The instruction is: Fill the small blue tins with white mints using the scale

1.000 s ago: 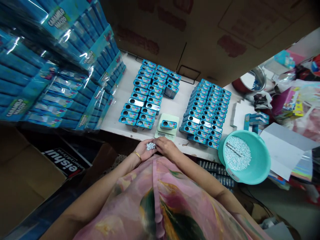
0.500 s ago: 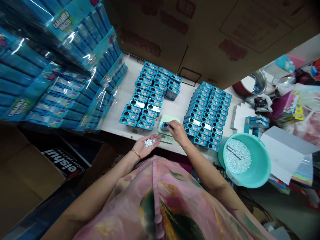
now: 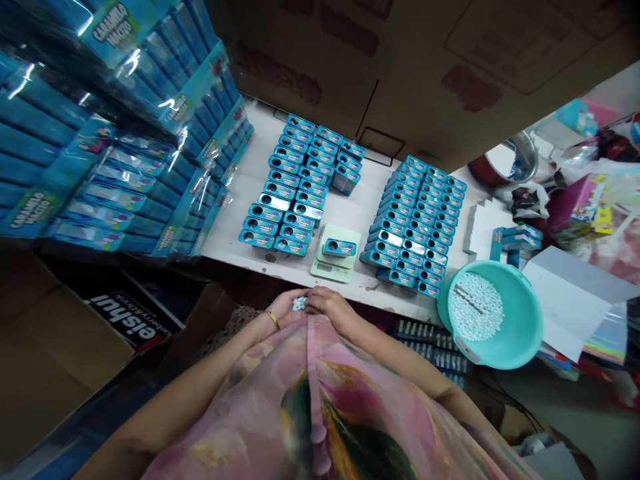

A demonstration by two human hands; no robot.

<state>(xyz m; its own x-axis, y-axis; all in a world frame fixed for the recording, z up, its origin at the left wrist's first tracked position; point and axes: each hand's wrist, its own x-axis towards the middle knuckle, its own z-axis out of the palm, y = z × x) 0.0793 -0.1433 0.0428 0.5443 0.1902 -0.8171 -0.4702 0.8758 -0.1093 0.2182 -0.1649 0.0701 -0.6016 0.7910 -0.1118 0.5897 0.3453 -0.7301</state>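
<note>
The left hand (image 3: 286, 308) is cupped at the shirt front, holding small white candies (image 3: 299, 304). The right hand (image 3: 330, 305) has come back from the scale to this palm, its fingers bent narrowly over the candies; I cannot tell whether they pinch any. Since candies remain in the palm, the work on this tin looks partway, with the right hand apparently back for more.

Just beyond, the blue tin (image 3: 339, 248) sits alone on the pale scale (image 3: 345, 232), touched by neither hand. Its upward face is shiny, with bright print and 1 dark round hole near the left end; its inside is too dark to read. Farther out, 2 blocks of similar tins (image 3: 415, 227) flank the scale on the white table (image 3: 360, 210).
</note>
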